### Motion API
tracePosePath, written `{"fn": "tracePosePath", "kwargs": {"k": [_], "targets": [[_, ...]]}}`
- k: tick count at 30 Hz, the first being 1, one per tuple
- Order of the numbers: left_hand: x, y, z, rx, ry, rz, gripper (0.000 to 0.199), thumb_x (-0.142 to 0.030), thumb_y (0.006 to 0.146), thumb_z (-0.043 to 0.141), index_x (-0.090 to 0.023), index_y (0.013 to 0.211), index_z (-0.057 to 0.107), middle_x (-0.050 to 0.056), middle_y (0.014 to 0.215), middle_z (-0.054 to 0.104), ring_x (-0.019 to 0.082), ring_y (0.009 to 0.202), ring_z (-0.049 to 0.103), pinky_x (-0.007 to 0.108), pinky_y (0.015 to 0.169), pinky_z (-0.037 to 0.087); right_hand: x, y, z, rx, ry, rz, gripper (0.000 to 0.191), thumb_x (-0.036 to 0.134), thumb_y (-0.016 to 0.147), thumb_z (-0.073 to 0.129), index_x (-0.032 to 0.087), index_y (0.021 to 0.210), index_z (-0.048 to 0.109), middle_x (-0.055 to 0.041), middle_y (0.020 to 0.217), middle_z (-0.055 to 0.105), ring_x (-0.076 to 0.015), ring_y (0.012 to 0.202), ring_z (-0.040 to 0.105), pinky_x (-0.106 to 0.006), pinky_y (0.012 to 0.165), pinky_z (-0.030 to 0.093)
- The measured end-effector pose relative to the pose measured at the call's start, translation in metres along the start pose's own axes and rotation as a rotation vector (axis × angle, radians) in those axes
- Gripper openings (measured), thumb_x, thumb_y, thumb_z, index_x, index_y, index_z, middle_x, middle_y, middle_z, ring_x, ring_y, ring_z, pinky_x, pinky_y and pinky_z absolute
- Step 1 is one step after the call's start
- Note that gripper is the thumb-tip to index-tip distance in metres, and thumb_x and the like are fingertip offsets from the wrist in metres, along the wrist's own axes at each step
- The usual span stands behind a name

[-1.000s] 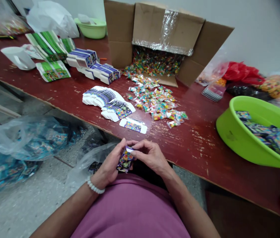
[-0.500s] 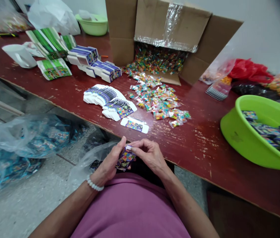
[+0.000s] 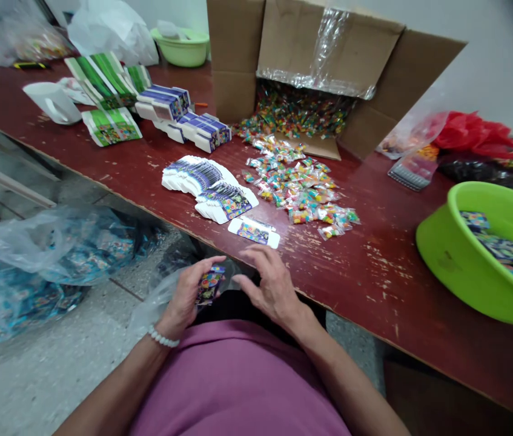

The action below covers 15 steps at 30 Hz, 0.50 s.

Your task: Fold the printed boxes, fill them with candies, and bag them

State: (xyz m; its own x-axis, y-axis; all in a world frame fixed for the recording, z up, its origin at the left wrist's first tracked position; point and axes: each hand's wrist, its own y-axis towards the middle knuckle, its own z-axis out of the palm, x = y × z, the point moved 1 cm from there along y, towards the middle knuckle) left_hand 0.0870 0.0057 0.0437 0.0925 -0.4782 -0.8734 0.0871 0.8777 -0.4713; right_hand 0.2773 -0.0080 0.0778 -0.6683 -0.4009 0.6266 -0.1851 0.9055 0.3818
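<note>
My left hand (image 3: 186,295) is closed around a small printed candy box (image 3: 211,284), purple with colourful pictures, held in front of the table edge. Just to its right, my right hand (image 3: 269,284) is apart from the box, its fingers spread with nothing in them. On the table beyond my hands lies a single flat carton (image 3: 254,232) with white flaps. Past it spreads a fanned stack of flat cartons (image 3: 211,188) of the same print. Several clear packets of coloured candy (image 3: 301,188) lie to the right of the stack.
A large cardboard box (image 3: 329,51) spills candy packets at the back. On the right stands a green tub (image 3: 438,266) holding printed boxes. Bundled purple cartons (image 3: 206,130), green cartons (image 3: 111,126) and a white mug (image 3: 51,102) stand left. Plastic bags (image 3: 56,266) lie below the table.
My right hand has let go of the small box and opened, moving away from it. My left hand has shifted left with the box. The view has turned slightly left.
</note>
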Motion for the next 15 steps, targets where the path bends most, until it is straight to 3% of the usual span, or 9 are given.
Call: {"fn": "tracePosePath", "kwargs": {"k": [2,6,8,11,15], "targets": [[0.016,0.010,-0.025,-0.149,0.276,0.095,0.050,-0.054,0.084,0.052,-0.018,0.113,0.072,0.007,0.104,0.075,0.024,0.091,0.069,0.031,0.071,0.055,-0.012,0.011,-0.005,0.002,-0.192,0.038,0.052,0.036,0.088,0.070,0.015,0.133,0.056,-0.0178,0.138,0.058,-0.0324,0.125,0.053,-0.048,0.105,0.044],[0.044,0.029,-0.066,-0.281,0.421,0.083,0.052,-0.057,0.075,0.064,-0.018,0.108,0.073,0.013,0.123,0.071,0.035,0.121,0.058,0.042,0.098,0.047,-0.031,0.016,-0.002,0.140,-0.429,0.050,0.085,0.053,0.075,0.080,0.011,0.142,0.049,-0.0239,0.150,0.047,-0.0432,0.133,0.046,-0.061,0.105,0.038],[0.049,0.034,-0.077,-0.308,0.458,0.081,0.056,-0.058,0.072,0.067,-0.018,0.110,0.072,0.015,0.124,0.070,0.037,0.124,0.056,0.046,0.102,0.043,-0.034,0.006,0.007,0.157,-0.443,-0.007,0.069,0.043,0.079,0.080,0.013,0.136,0.056,-0.0207,0.146,0.054,-0.0396,0.130,0.051,-0.058,0.103,0.041],[0.039,0.034,-0.077,-0.289,0.477,0.119,0.058,-0.060,0.073,0.066,-0.019,0.115,0.070,0.013,0.119,0.072,0.034,0.115,0.062,0.043,0.100,0.044,-0.034,-0.015,0.018,0.009,-0.403,-0.115,0.023,0.018,0.091,0.067,0.021,0.113,0.069,-0.0107,0.125,0.071,-0.0280,0.114,0.063,-0.045,0.097,0.048],[0.006,0.028,-0.056,-0.194,0.323,0.091,0.054,-0.061,0.078,0.063,-0.019,0.112,0.069,0.008,0.098,0.075,0.021,0.077,0.070,0.031,0.070,0.051,-0.035,-0.027,0.019,-0.168,-0.297,-0.253,0.021,0.008,0.096,0.054,0.020,0.096,0.072,-0.0077,0.100,0.077,-0.0219,0.099,0.067,-0.035,0.086,0.054]]}}
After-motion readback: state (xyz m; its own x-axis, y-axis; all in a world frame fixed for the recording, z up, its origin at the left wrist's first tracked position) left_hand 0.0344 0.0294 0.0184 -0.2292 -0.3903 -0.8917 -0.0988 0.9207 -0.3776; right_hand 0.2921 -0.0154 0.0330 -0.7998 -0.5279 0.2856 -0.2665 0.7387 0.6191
